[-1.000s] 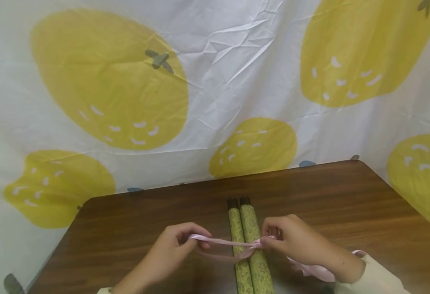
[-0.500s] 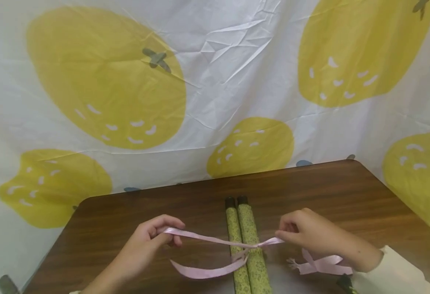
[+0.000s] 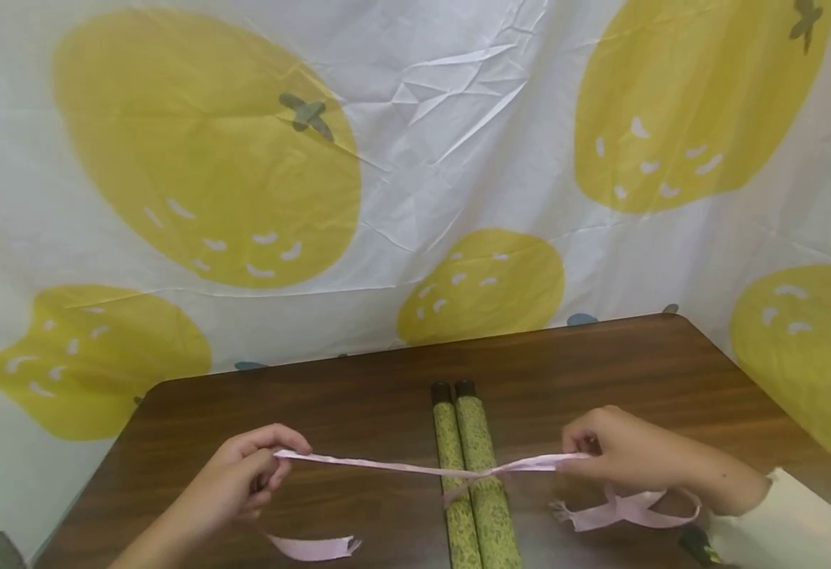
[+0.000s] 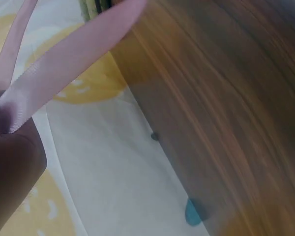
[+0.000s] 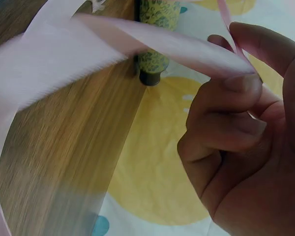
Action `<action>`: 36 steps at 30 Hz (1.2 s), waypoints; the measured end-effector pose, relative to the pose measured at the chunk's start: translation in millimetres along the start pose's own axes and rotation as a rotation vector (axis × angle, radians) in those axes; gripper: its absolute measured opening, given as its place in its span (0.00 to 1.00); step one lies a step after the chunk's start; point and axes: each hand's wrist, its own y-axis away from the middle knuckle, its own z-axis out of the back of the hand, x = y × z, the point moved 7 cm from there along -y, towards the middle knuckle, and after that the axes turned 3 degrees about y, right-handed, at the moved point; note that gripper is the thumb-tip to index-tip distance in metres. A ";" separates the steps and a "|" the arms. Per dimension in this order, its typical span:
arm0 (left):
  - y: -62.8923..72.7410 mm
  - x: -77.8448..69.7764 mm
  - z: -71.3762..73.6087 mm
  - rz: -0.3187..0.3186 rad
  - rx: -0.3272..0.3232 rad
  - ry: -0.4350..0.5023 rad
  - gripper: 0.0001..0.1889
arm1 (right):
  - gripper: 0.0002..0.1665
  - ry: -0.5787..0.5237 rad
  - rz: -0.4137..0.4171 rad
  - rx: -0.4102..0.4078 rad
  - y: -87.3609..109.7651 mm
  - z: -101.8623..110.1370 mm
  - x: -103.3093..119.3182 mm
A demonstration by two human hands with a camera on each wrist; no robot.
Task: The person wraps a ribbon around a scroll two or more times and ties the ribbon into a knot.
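Observation:
Two green patterned tubes (image 3: 488,506) with black ends lie side by side on the brown table. A pink satin ribbon (image 3: 369,465) crosses over them and is knotted on top, with a strand stretched out to each side. To the left, my left hand (image 3: 234,478) pinches one strand; its loose frayed end hangs below the hand. My right hand (image 3: 622,450) pinches the other strand, as the right wrist view shows with the ribbon (image 5: 201,54) between thumb and fingers. That strand's tail loops down near the table under the right wrist.
The wooden table (image 3: 344,403) reaches back to a white cloth (image 3: 444,158) printed with yellow lemons, which hangs behind and at both sides. A small dark green object (image 3: 698,545) is partly covered by the right sleeve (image 3: 778,514).
Both hands have moved apart, left hand leftward and right hand rightward, drawing the ribbon out taut. The loop of ribbon left of the tubes has pulled through, and the knot has become small.

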 end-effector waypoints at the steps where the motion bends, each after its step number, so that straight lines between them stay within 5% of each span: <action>1: 1.6 -0.8 2.4 -0.006 0.001 -0.005 0.22 | 0.16 -0.009 0.004 -0.002 0.5 0.6 -0.5; 8: 12.3 1.3 13.4 0.048 0.023 -0.017 0.20 | 0.15 -0.016 0.000 -0.017 3.6 2.7 -3.1; 15: 19.2 9.5 28.9 0.164 -0.116 -0.200 0.10 | 0.16 0.018 -0.013 -0.018 8.9 7.3 -6.0; 21: 23.0 16.3 38.2 0.245 -0.200 -0.325 0.17 | 0.16 -0.001 -0.015 -0.003 17.7 9.6 -10.4; 26: 25.0 16.8 41.9 0.232 -0.209 -0.427 0.17 | 0.16 0.028 0.009 -0.016 22.5 13.8 -13.0; 36: 29.5 21.8 47.0 0.181 -0.179 -0.411 0.17 | 0.16 0.046 -0.017 -0.022 29.9 16.5 -22.6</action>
